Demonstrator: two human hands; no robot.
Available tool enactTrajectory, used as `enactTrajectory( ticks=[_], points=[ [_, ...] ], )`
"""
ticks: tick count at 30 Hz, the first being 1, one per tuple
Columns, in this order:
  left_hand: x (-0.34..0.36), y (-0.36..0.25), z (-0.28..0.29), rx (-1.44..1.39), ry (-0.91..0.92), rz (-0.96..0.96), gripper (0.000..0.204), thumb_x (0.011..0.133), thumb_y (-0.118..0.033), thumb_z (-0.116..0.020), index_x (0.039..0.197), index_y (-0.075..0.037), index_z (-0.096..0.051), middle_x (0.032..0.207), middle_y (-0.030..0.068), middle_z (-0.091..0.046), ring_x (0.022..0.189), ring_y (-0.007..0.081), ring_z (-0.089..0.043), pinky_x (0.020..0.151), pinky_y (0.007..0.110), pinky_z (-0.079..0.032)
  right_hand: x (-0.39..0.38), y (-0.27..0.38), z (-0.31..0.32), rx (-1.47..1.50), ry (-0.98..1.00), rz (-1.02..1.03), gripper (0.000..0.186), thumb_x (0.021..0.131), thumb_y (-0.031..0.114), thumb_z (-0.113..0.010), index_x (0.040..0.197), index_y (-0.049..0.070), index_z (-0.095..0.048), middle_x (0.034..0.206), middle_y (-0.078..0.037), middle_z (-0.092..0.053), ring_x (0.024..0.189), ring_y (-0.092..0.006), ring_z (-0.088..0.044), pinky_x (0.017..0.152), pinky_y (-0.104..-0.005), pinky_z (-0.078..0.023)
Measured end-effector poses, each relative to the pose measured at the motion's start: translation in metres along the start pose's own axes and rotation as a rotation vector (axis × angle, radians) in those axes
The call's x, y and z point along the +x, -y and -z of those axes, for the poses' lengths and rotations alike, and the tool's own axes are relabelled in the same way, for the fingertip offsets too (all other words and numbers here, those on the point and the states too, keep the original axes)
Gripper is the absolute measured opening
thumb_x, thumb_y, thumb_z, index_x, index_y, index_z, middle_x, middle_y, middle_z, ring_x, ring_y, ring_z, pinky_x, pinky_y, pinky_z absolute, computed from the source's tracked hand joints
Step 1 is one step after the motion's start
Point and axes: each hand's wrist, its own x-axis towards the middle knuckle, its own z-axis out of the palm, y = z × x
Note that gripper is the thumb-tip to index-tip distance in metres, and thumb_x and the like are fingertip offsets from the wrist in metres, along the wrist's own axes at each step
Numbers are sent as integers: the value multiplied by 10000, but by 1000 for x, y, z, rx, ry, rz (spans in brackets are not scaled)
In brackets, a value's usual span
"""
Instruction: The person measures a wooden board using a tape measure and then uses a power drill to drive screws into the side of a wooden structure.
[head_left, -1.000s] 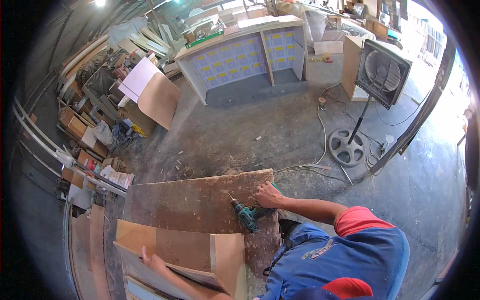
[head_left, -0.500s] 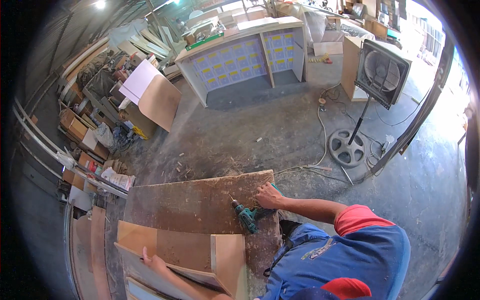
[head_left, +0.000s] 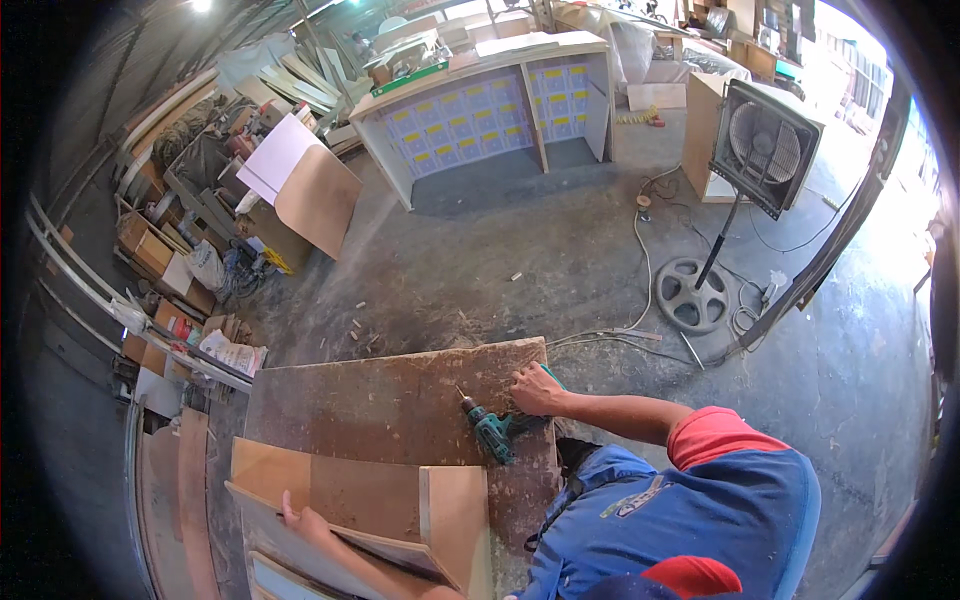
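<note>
My left hand (head_left: 308, 522) grips the long edge of an open wooden box (head_left: 365, 497), one digit raised inside it. The box has light plywood ends and a brown inner face, and it rests on the near part of a worn brown workbench (head_left: 350, 405). My right hand (head_left: 538, 388) is closed at the bench's right edge. A bit of teal shows beside its fingers, but the rest of what it holds is hidden. Just left of and below that hand, a teal cordless drill (head_left: 490, 433) with a bit in its chuck lies on the bench.
A large black pedestal fan (head_left: 765, 145) stands at the right, cables on the floor around its base. At the back is a long counter frame (head_left: 480, 55) with patterned blue-and-yellow panels. Stacked boards and boxes line the left, beside leaning panels (head_left: 318, 200). Small wood scraps lie on the floor.
The whole view has shifted very slightly. Both hands keep their places on the box and at the bench edge, and the drill lies where it was.
</note>
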Motion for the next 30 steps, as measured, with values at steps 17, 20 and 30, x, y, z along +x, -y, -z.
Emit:
enactTrajectory(
  ticks=[17, 20, 30],
  points=[
    [-2, -4, -1, 44, -11, 43, 587, 763, 54, -458, 1288, -113, -661, 1524, 309, -352, 1435, 407, -339, 1195, 423, -267, 0, 0, 0, 0, 37, -1, 223, 836, 271, -593, 849, 95, -730, 968, -130, -667, 921, -279, -651, 843, -434, -435],
    [2, 4, -3, -8, -21, 25, 588, 764, 59, -454, 1285, -117, -662, 1540, 310, -329, 1444, 402, -326, 1199, 443, -260, -1, 0, 2, 29, -8, 1, 218, 840, 263, -590, 846, 97, -730, 974, -131, -669, 925, -279, -656, 848, -434, -437],
    [-4, -4, 2, -18, 28, -21, 603, 742, 82, -449, 1291, -70, -647, 1516, 302, -368, 1439, 389, -346, 1176, 435, -284, 0, 1, 4, 10, 49, -8, 250, 851, 263, -575, 885, 90, -753, 991, -135, -679, 911, -263, -673, 847, -434, -438]
  ],
)
